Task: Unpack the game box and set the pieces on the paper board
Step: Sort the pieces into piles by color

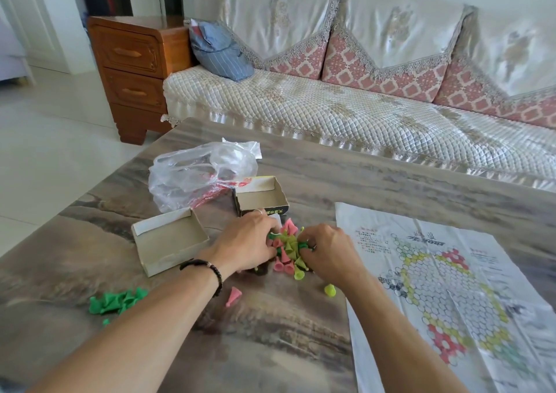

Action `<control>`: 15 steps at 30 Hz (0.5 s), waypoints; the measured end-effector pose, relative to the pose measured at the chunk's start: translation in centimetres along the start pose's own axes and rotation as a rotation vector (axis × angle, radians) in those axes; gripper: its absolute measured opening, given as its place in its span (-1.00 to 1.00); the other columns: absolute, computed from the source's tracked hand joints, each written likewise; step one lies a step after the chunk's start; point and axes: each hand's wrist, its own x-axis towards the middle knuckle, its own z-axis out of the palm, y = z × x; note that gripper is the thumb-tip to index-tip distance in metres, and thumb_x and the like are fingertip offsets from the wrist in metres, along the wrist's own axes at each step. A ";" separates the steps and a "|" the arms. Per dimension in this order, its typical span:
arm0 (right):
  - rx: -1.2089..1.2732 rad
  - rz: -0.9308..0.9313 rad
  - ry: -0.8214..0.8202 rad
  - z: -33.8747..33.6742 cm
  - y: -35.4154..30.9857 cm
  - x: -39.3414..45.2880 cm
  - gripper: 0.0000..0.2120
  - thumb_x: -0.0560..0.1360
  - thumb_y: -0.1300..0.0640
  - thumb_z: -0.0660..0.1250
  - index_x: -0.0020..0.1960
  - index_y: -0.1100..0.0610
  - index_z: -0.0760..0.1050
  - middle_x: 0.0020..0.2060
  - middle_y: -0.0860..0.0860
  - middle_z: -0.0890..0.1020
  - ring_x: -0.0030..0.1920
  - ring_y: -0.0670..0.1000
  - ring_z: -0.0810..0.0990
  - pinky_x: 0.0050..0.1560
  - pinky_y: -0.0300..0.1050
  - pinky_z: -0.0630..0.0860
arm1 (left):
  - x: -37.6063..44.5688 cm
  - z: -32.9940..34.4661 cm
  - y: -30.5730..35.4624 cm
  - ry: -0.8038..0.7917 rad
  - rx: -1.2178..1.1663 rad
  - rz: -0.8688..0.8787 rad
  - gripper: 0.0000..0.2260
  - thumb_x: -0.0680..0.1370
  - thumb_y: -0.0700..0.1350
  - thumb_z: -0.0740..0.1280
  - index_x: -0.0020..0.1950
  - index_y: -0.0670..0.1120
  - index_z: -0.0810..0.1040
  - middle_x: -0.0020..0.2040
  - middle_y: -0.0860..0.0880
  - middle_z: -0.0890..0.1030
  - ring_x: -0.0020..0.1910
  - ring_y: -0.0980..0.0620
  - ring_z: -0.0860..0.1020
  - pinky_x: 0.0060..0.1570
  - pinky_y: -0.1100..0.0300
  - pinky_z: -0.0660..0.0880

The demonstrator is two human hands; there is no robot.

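Sorting looks to be the step in hand: a mixed heap of pieces [288, 249], pink, yellow-green and dark green cones, lies on the table [391, 179] between both hands, and none stands on the paper board [451, 287] yet. The left hand [246, 242] closes in on the heap from its 9 o'clock side, fingers curled down into the cones; the right hand [326, 249] does the same from 3 o'clock. Each seems to pinch at pieces, though the fingertips are buried in the pile and which cone either one has cannot be told.

A sorted green cluster [118, 301] sits well apart at 8 o'clock from the heap, half hidden by the left forearm. One stray pink cone [233, 296] lies at 7 o'clock, and a stray yellow cone [330, 289] at 5 o'clock, just beside the board's near-left edge.

The board spreads out flat at 3 to 5 o'clock of the heap, its hexagon star printed in red, yellow and green. By my judgement, the next move calls for lifting a single colour clear and carrying it rightward onto matching cells, without scattering the rest.

Both box halves are empty: the box tray [260, 195] at 12 o'clock, touching the heap's far edge, and the box lid [168, 239] at 9 o'clock. A crumpled plastic bag [198, 173] lies at 11 o'clock.
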 end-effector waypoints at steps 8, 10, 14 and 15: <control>0.083 0.094 0.057 0.0 1.5 -0.8 -0.83 0.32 0.29 0.28 -0.20 0.10 0.61 -0.24 0.02 0.65 -0.17 0.11 0.60 -0.20 -0.07 0.53 | 0.4 -0.5 -0.4 -0.043 -0.050 -0.014 -0.76 0.44 -0.25 0.35 0.04 -0.01 0.64 -0.04 -0.01 0.61 -0.01 -0.01 0.55 -0.04 0.11 0.51; 0.103 0.082 0.073 -0.2 1.8 -1.1 -0.81 0.34 0.31 0.29 -0.19 0.11 0.63 -0.22 0.00 0.66 -0.16 0.05 0.60 -0.20 -0.11 0.52 | 0.4 -0.4 -0.3 -0.017 -0.026 -0.008 -0.77 0.45 -0.22 0.34 0.02 0.03 0.64 -0.09 0.03 0.61 -0.04 0.00 0.56 -0.08 0.14 0.47; 0.138 0.075 0.128 -0.4 2.1 -1.5 -0.85 0.39 0.31 0.31 -0.16 0.15 0.65 -0.21 0.01 0.66 -0.17 0.03 0.60 -0.17 -0.08 0.54 | 0.4 -0.1 0.0 0.108 -0.003 -0.014 -0.77 0.50 -0.22 0.28 0.02 0.09 0.60 -0.17 0.10 0.62 -0.03 0.03 0.57 0.03 0.10 0.38; 0.146 0.080 0.136 -0.4 2.2 -1.6 -0.85 0.40 0.31 0.32 -0.16 0.17 0.65 -0.21 0.01 0.66 -0.18 0.02 0.59 -0.18 -0.10 0.54 | 0.3 -0.1 0.0 0.144 -0.013 -0.016 -0.77 0.49 -0.22 0.29 0.00 0.08 0.61 -0.14 0.10 0.65 -0.03 0.02 0.57 0.05 0.08 0.40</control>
